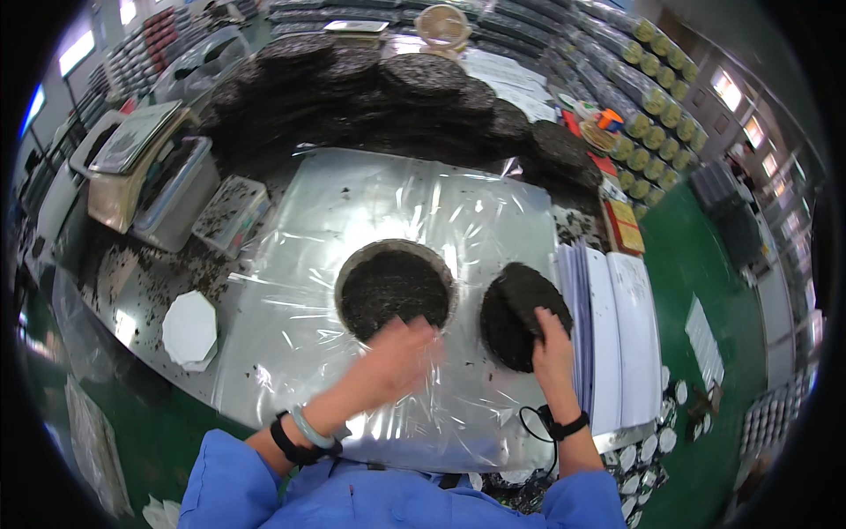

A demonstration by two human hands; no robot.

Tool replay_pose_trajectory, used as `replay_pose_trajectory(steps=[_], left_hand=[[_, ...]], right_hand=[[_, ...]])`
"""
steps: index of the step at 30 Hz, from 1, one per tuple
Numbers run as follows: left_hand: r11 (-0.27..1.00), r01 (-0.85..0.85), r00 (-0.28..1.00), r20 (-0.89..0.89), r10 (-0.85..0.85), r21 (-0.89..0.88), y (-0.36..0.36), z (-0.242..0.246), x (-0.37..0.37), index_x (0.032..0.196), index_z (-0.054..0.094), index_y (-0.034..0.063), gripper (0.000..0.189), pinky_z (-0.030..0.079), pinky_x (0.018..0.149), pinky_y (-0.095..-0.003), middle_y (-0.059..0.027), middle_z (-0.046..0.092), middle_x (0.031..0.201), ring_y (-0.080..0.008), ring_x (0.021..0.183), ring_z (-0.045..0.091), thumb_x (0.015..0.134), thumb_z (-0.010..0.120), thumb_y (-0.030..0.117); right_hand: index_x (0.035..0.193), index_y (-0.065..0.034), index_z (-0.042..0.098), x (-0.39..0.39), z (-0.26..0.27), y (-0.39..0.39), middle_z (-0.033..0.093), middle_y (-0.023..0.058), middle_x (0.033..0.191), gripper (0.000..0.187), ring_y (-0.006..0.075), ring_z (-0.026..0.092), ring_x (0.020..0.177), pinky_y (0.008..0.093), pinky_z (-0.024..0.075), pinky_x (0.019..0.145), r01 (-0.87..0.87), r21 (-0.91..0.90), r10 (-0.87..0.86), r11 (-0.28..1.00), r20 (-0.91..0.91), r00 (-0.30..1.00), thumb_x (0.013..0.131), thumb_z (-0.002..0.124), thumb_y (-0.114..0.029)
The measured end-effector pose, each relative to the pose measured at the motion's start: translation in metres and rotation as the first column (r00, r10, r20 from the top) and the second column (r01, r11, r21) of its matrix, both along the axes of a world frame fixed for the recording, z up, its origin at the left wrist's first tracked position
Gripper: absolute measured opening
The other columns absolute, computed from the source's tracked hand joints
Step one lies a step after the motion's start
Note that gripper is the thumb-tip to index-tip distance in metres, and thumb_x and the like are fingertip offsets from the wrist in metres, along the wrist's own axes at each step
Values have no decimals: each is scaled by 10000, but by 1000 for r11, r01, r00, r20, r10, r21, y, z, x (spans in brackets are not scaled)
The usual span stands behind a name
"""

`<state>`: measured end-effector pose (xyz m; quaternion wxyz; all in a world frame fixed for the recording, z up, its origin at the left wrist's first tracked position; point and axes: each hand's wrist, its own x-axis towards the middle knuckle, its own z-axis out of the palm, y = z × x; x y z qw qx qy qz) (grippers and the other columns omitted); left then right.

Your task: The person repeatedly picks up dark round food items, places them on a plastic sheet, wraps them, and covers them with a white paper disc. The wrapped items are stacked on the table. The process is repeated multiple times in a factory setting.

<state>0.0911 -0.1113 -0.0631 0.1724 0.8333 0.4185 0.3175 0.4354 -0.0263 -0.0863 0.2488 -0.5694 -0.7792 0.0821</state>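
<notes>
A flat, dark round cake of dried flaky material is in my right hand, pinched at its near right edge. It is tilted over another dark round cake lying on the clear plastic sheet. Left of these, a round ring or shallow tub with a pale rim surrounds a dark layer of similar material. My left hand is motion-blurred at the near edge of this ring. Whether its fingers touch or grip anything is unclear.
Tall stacks of dark round cakes line the table's far side. White octagonal sheets and a plastic box are on the left. Stacked white paper sheets sit at the right edge, below a red-and-yellow box. A cable hangs by my right wrist.
</notes>
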Motion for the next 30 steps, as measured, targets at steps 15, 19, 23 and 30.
replay_pose_trajectory(steps=[15, 19, 23, 30], left_hand=[[990, -121, 913, -400, 84, -68, 97, 21, -31, 1558, 354, 349, 962, 60, 1106, -785, -98, 139, 1681, -413, 1539, 74, 733, 651, 744], [991, -134, 839, -530, 127, 25, 88, -24, -35, 1554, 352, 387, 994, 27, 1084, -806, -142, 134, 1676, -444, 1535, 32, 697, 606, 822], [981, -74, 848, -529, -33, -179, 99, -35, -30, 1599, 232, 354, 1032, -27, 1086, -790, -229, 108, 1659, -490, 1521, -34, 747, 563, 836], [885, -33, 884, -427, -191, -465, 114, -27, -35, 1619, 156, 316, 1104, -101, 1107, -733, -279, 42, 1652, -486, 1515, -115, 748, 670, 758]], right_hand=[[1412, -75, 525, -161, 26, 29, 492, 181, 1464, 597, 403, 402, 1403, 538, 283, 1200, -728, -121, 738, 675, 129, 662, 832, 661, -37], [1436, -6, 465, -126, 65, 18, 483, 209, 1466, 764, 391, 432, 1379, 532, 279, 1185, -662, -226, 616, 714, -246, 748, 827, 791, -332], [1521, 6, 328, -13, 5, -2, 333, 263, 1555, 1028, 461, 291, 1446, 581, 221, 1174, -121, -226, 200, 967, 366, 909, 747, 837, -438], [1473, -23, 381, 21, -30, -4, 386, 255, 1506, 907, 459, 362, 1401, 547, 320, 1149, -177, -133, 221, 975, 526, 821, 730, 838, -273]])
